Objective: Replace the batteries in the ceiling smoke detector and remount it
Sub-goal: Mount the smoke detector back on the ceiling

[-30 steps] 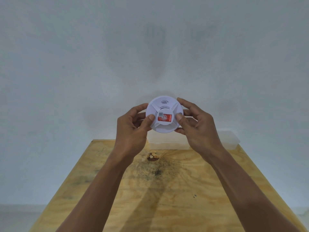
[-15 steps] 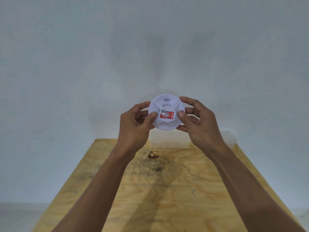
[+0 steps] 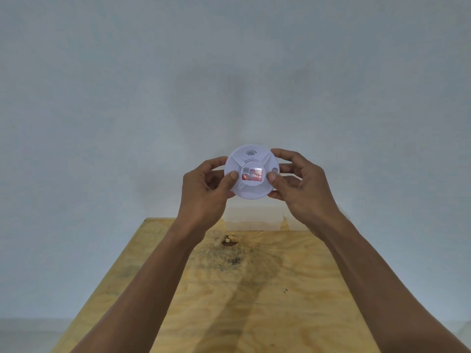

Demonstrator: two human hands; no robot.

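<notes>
Smoke detector (image 3: 251, 171) has risen slightly above the worktop's (image 3: 254, 289) far edge; left hand (image 3: 204, 192) and right hand (image 3: 303, 184) each grip pinching its rim. Probably heading toward remounting.

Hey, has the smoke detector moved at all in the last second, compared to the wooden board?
Yes. The smoke detector, held by the left hand and right hand, has risen slightly away from the wooden board's far edge.

One detector, two hands, one tabletop, one box.

At frame centre: one round white plastic smoke detector (image 3: 251, 171) bearing one red rectangular label (image 3: 252, 176), one left hand (image 3: 204, 191), one right hand (image 3: 300, 186); below, one yellow plywood tabletop (image 3: 254, 289) carrying one translucent plastic box (image 3: 252, 220).
</notes>
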